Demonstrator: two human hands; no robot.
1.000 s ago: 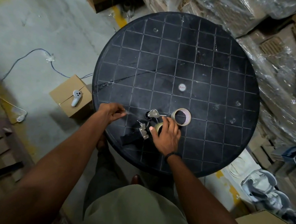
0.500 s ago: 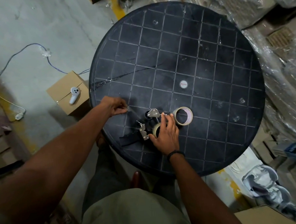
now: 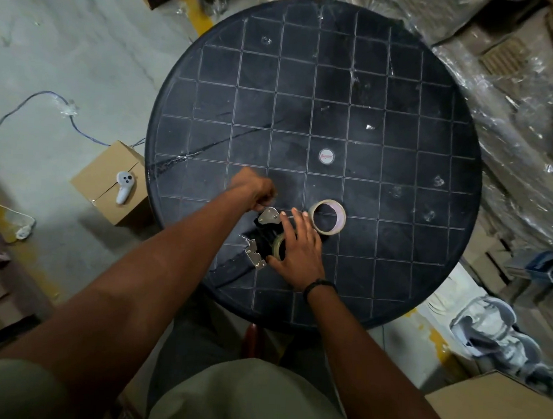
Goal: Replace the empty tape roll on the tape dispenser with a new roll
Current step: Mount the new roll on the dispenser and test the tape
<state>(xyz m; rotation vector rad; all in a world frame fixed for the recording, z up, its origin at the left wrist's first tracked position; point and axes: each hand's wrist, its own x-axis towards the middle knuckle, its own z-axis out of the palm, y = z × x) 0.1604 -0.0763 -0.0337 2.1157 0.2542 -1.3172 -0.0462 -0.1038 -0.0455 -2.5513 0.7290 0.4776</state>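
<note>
A black tape dispenser (image 3: 262,237) with metal plates lies on its side on the near part of the round black table (image 3: 400,151). A clear tape roll (image 3: 278,245) sits in it, and my right hand (image 3: 298,249) rests on that roll with fingers spread over it. My left hand (image 3: 254,189) is pinched shut just beyond the dispenser's metal front plate (image 3: 270,216), apparently on the tape's free end, which is too thin to see clearly. An empty cardboard tape core (image 3: 327,216) stands on the table just right of my right fingertips.
A cardboard box (image 3: 107,171) with a white controller (image 3: 124,187) on it stands on the floor left of the table. Plastic-wrapped cartons (image 3: 514,109) crowd the right side. A blue cable (image 3: 50,101) runs across the floor.
My left hand has moved right, from the table's left edge to just above the dispenser's front plate. My right hand has stayed on the roll. The camera has shifted.
</note>
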